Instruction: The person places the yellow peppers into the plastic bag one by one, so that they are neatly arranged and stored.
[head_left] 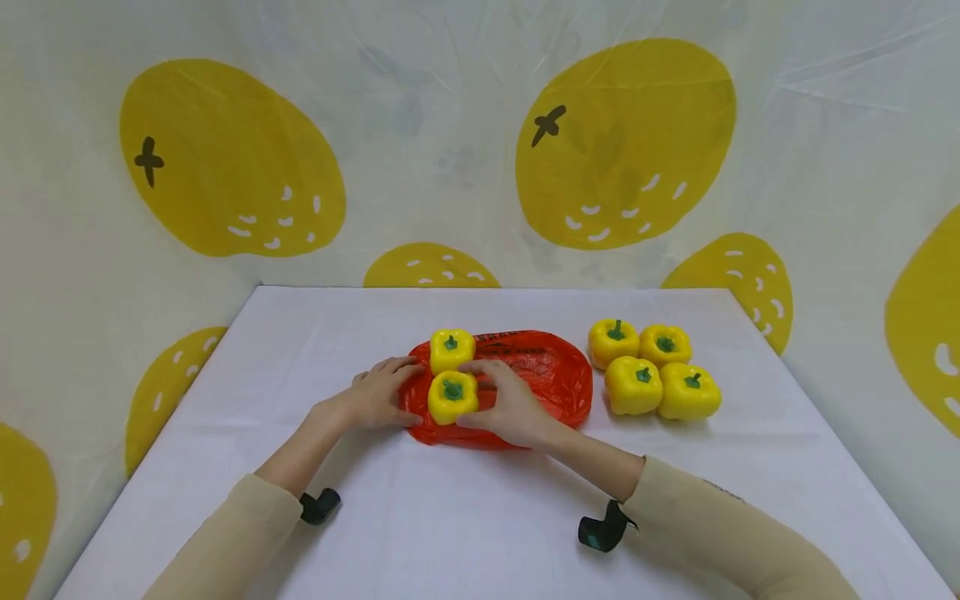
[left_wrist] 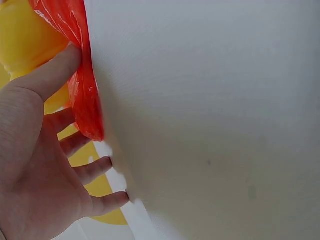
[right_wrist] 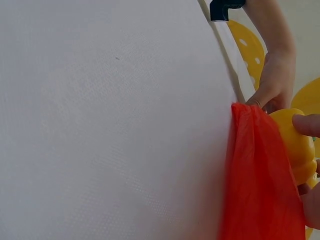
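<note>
A red plastic bag (head_left: 551, 379) with dark print lies flat. On its left part stand two yellow bell peppers, the far pepper (head_left: 442, 357) and the near pepper (head_left: 442, 407), each with a green stem. My right hand (head_left: 513, 408) holds the near one, thumb and fingers on its right side; in the right wrist view the thumb (right_wrist: 307, 125) presses on the yellow pepper (right_wrist: 295, 142). My left hand (head_left: 375, 393) is at the bag's left edge, fingers spread. The left wrist view shows its thumb (left_wrist: 62, 67) touching the red plastic (left_wrist: 89, 102).
To the right of the bag, several more yellow bell peppers (head_left: 633, 387) stand close together. A white cloth (head_left: 480, 517) covers the table. Behind it hangs a pale curtain (head_left: 435, 108) with large yellow fruit prints.
</note>
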